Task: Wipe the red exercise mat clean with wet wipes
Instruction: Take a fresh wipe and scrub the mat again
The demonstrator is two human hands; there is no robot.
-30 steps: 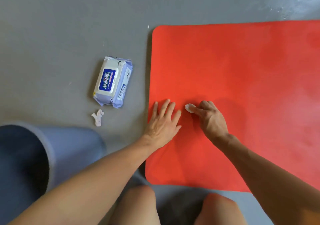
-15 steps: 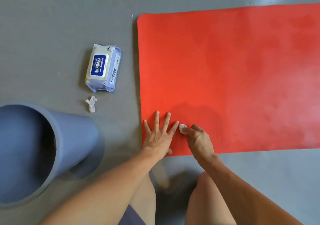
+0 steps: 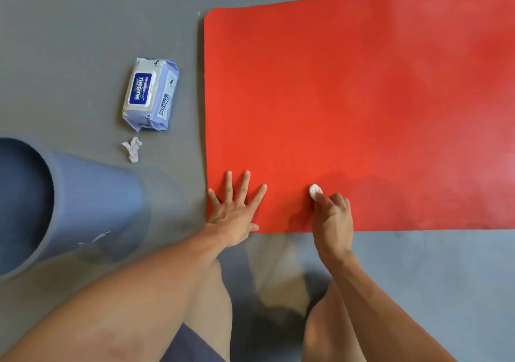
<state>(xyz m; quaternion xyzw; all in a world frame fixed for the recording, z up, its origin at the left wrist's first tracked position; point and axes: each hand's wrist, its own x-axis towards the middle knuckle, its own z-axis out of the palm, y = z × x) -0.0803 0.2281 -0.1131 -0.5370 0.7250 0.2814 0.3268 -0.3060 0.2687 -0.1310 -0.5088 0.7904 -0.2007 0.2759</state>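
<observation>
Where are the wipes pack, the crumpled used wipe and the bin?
wipes pack [image 3: 150, 94], head view, on its white lid.
crumpled wipe [image 3: 132, 149], head view, on its middle.
bin [image 3: 94, 202], head view, on its outer wall.

On your left stands a blue-grey bucket [image 3: 92, 208], its open mouth cut by the picture's edge and its wall tilting toward the middle of the view. It rests on a grey floor [image 3: 69, 27], which fills the top left and runs along the bottom right. Just beyond the bucket you see a small crumpled white scrap [image 3: 132, 149] lying on that floor, apart from the bucket. Your bare knees and dark shorts [image 3: 192, 345] show at the bottom.
</observation>
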